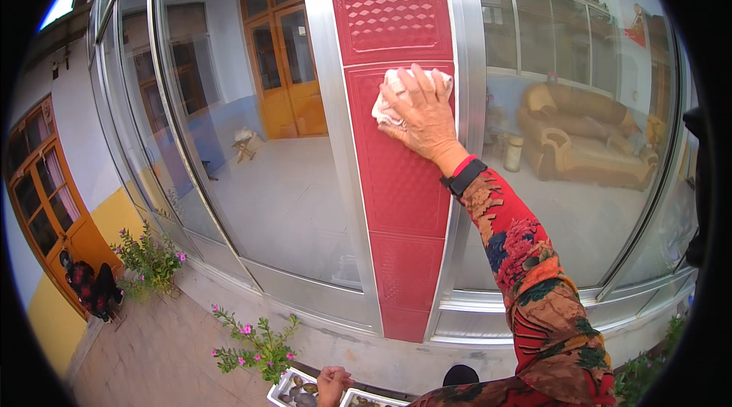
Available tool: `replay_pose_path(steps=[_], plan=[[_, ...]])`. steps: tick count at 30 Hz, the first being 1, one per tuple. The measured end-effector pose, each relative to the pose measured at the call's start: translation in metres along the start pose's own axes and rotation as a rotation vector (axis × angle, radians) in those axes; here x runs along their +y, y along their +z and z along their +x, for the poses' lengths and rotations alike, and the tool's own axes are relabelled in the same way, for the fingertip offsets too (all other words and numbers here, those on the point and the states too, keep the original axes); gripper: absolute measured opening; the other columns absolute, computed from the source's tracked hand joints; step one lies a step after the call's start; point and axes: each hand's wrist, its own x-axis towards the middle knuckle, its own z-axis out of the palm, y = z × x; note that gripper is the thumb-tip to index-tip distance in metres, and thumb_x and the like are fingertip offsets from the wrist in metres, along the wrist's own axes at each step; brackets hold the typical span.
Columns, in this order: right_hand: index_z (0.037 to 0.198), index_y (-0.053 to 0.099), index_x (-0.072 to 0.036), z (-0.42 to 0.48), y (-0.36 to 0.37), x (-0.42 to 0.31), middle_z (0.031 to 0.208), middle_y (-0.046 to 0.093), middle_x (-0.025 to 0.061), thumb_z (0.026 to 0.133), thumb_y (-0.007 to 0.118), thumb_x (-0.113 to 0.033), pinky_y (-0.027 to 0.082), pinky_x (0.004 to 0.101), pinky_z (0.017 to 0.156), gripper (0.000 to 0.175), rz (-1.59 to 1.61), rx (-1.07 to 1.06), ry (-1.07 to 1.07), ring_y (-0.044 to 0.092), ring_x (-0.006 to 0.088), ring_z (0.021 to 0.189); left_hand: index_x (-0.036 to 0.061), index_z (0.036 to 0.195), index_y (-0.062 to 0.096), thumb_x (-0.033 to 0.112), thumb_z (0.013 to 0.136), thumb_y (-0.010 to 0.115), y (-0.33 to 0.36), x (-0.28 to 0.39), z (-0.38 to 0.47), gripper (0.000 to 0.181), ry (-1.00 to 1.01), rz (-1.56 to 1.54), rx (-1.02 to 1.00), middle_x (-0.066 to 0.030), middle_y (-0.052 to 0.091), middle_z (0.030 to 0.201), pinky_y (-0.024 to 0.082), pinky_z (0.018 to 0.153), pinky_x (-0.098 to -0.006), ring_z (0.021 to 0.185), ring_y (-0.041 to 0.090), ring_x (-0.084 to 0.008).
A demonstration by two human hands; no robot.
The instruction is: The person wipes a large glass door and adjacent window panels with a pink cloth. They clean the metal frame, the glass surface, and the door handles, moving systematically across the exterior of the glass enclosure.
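My right hand (423, 115) presses a folded white-and-pink cloth (386, 104) flat against a column of glossy red embossed tiles (394, 190). The fingers are spread over the cloth, which lies just below a tile joint. A black band circles the wrist, below a floral sleeve. Low in the view, my left hand (333, 385) hangs with its fingers curled, and no object shows in it. Below it are white planters (291, 390) with stones, one on each side of the hand.
Silver metal frames (469, 92) and large glass panes (274, 190) flank the tiles. Pink-flowered plants (257, 344) grow near the wall's foot. At left, a person (91, 287) in a checked top is by an orange door (57, 195). A sofa (583, 138) shows through the right pane.
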Motion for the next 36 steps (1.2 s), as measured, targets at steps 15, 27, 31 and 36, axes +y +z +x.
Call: replay_pose_path(steps=[15, 27, 31, 36], plan=[[0.121, 0.061, -0.018, 0.058, 0.021, 0.005, 0.131, 0.054, 0.0096, 0.086, 0.066, -0.03, 0.029, 0.0546, 0.112, 0.037, -0.026, 0.038, -0.279, 0.045, 0.0316, 0.13, 0.0063, 0.088, 0.063, 0.029, 0.101, 0.059, -0.138, -0.098, -0.119, 0.027, -0.185, -0.009, 0.438, -0.0017, 0.064, 0.081, 0.05, 0.06, -0.0275, 0.069, 0.059, -0.0118], [0.136, 0.051, -0.01, -0.233, -0.03, -0.076, 0.139, 0.048, 0.0072, 0.086, 0.06, -0.029, 0.027, 0.0471, 0.118, 0.054, -0.011, -0.407, -0.45, 0.04, 0.0246, 0.139, -0.0005, 0.094, 0.059, 0.021, 0.096, 0.061, -0.143, -0.098, -0.098, 0.022, -0.221, 0.133, 0.302, -0.0082, 0.063, 0.084, 0.055, 0.061, -0.0338, 0.075, 0.061, -0.0187], [0.131, 0.053, -0.011, -0.231, -0.038, -0.052, 0.139, 0.049, 0.0067, 0.087, 0.061, -0.028, 0.03, 0.0486, 0.118, 0.047, 0.117, -0.398, -0.511, 0.04, 0.0253, 0.139, 0.0012, 0.119, 0.053, 0.021, 0.098, 0.062, -0.152, -0.095, -0.077, 0.03, -0.337, 0.17, 0.178, -0.0137, 0.066, 0.103, 0.059, 0.066, -0.0348, 0.091, 0.066, -0.0216], [0.122, 0.058, -0.015, -0.047, -0.034, 0.042, 0.133, 0.051, 0.0092, 0.083, 0.066, -0.022, 0.032, 0.0521, 0.113, 0.04, -0.049, -0.063, -0.248, 0.043, 0.0322, 0.133, 0.0018, 0.119, 0.053, 0.022, 0.098, 0.063, -0.142, -0.093, -0.06, 0.031, -0.272, 0.171, 0.155, -0.0128, 0.066, 0.103, 0.059, 0.067, -0.0343, 0.091, 0.065, -0.021]])
